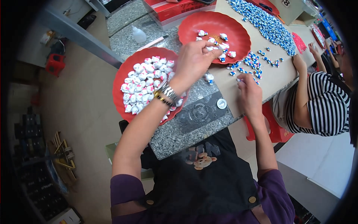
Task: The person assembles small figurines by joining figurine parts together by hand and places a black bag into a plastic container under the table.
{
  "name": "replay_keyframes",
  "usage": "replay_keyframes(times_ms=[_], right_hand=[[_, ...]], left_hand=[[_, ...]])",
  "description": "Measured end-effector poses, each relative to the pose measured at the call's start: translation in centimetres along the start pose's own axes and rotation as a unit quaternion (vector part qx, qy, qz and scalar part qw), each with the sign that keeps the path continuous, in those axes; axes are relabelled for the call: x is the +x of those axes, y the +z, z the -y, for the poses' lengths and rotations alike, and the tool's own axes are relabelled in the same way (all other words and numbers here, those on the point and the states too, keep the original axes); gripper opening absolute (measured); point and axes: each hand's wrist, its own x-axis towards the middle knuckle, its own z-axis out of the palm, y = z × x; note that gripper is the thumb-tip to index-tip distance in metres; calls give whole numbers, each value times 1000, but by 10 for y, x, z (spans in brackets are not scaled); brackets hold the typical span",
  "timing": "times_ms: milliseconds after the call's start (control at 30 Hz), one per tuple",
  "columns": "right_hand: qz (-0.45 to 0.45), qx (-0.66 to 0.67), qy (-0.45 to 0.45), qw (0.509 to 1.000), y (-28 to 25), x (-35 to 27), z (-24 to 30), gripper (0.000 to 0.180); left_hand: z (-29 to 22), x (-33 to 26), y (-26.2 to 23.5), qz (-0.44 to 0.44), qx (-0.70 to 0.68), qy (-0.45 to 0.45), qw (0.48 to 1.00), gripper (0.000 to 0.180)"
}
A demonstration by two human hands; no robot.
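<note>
My left hand (194,59) reaches across the table to the rim of the far red plate (238,28), its fingertips pinched on a small white figurine (209,47). That plate holds several white figurines with blue parts. The near red plate (121,78) under my left wrist is heaped with white figurines with pink parts. My right hand (249,91) rests on the tan mat (272,78) with fingers curled at a scatter of small blue and white pieces (253,61). One blue and white figurine (209,78) lies on the stone top between the plates.
A long heap of blue and white pieces (266,24) runs up the mat. A person in a striped shirt (322,104) sits at the right on a red stool (274,127). A small clear bottle (138,34), a red box (175,9) and a round metal lid (222,103) lie on the granite table (194,127).
</note>
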Motion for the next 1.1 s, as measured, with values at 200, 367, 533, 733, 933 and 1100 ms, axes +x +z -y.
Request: replay_keyframes(times_ms=[200,367,533,733,933,1100], right_hand=[[119,408,274,863,-27,-9,9,17],[135,401,206,882,-22,-22,15,15],[146,435,231,858,-26,-22,27,15],[151,310,138,928,-22,-25,32,12],[126,79,-126,981,-15,-23,32,12],[154,-3,-188,970,-5,-20,32,12]], left_hand=[[-14,-61,-33,-20,-684,-373,627,33],[-19,-110,-34,-35,-744,-349,569,24],[-27,-139,-24,-51,-732,-400,549,19],[-14,-154,-17,61,-764,-360,533,31],[-6,-167,-7,110,-789,-341,499,53],[-8,-172,-10,130,-740,-337,567,51]])
